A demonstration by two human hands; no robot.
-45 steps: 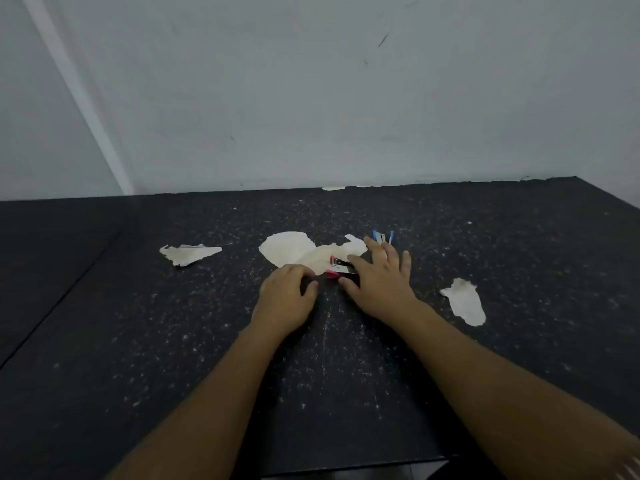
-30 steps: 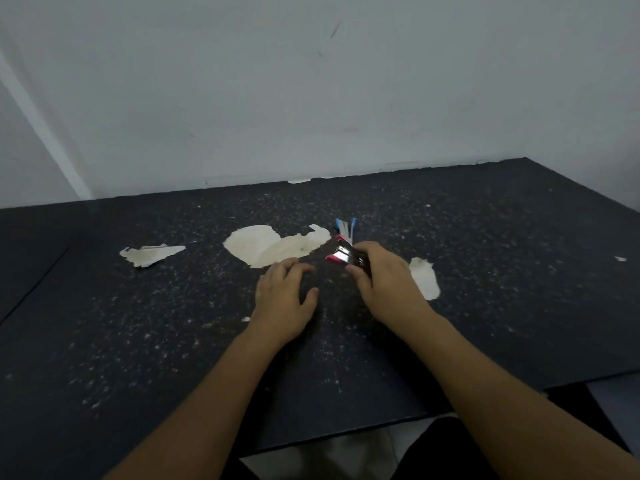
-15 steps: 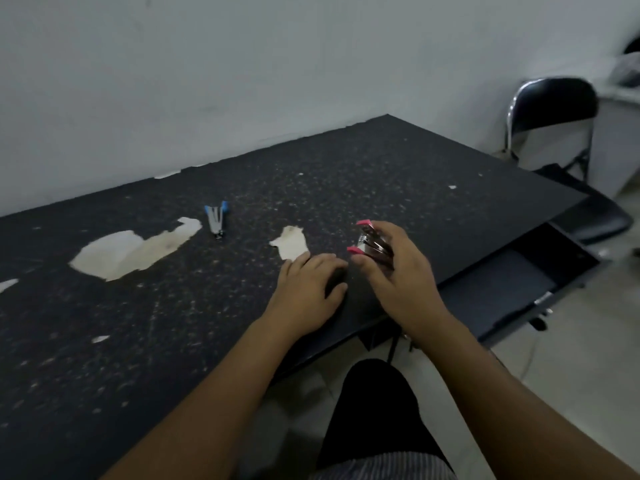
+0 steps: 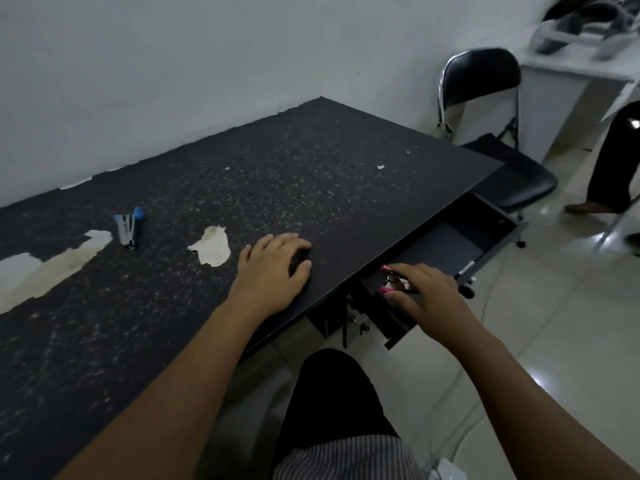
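My right hand (image 4: 424, 294) grips a small red stapler (image 4: 394, 284), holding it inside the near end of an open dark drawer (image 4: 446, 244) under the right side of the black desk (image 4: 311, 174). My left hand (image 4: 272, 270) rests palm down on the desk top near its front edge, fingers loosely bent, holding nothing. A blue stapler (image 4: 127, 226) lies on the desk at the left, apart from both hands.
The desk top has worn pale patches (image 4: 213, 249) where the surface has peeled. A black folding chair (image 4: 491, 133) stands to the right of the desk. A white table (image 4: 581, 64) and a person's leg (image 4: 613, 161) are at the far right. The floor is light tile.
My right hand carried the red stapler from above the desk top rightward and down into the open drawer. My view swung right. My left hand stayed on the desk.
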